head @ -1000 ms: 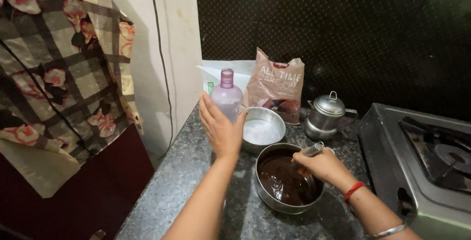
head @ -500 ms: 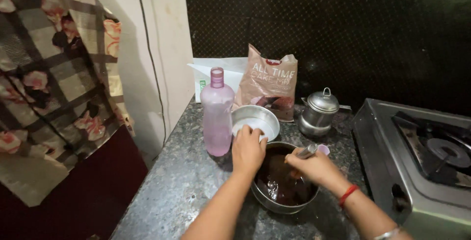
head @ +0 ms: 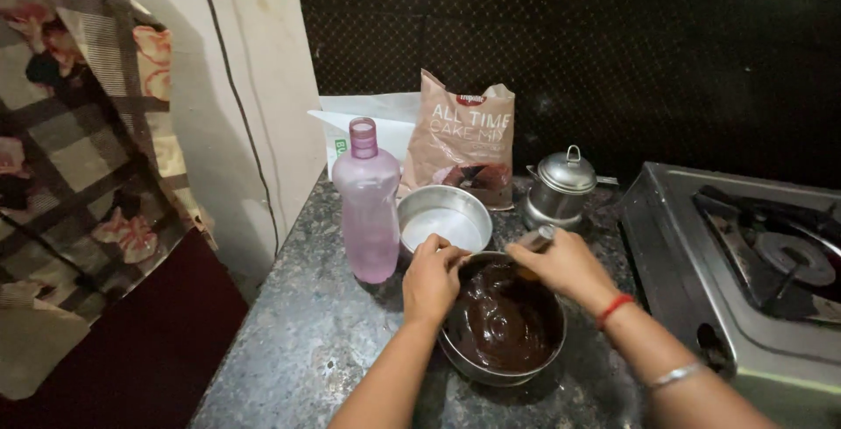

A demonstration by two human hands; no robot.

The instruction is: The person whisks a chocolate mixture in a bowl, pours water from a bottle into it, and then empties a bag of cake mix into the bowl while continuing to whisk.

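Since a moment ago the left hand (head: pixel 431 278) has come down from beside the pink bottle (head: pixel 369 205) and now curls its fingers over the near-left rim of the steel mixing bowl (head: pixel 502 324), gripping it. Off to the right of that grip sits the gas stove (head: pixel 745 262) on the speckled granite counter (head: pixel 315 341). Behind the bowl stands a brown cake-mix pouch (head: pixel 462 141), with a lidded steel pot (head: pixel 561 188) to its right. An empty round cake tin (head: pixel 444 219) lies just beyond the left hand's knuckles. Dark chocolate batter (head: pixel 504 319) fills the bowl. The right hand (head: pixel 561 267) is closed around a steel utensil handle (head: pixel 536 238) at the bowl's far rim.
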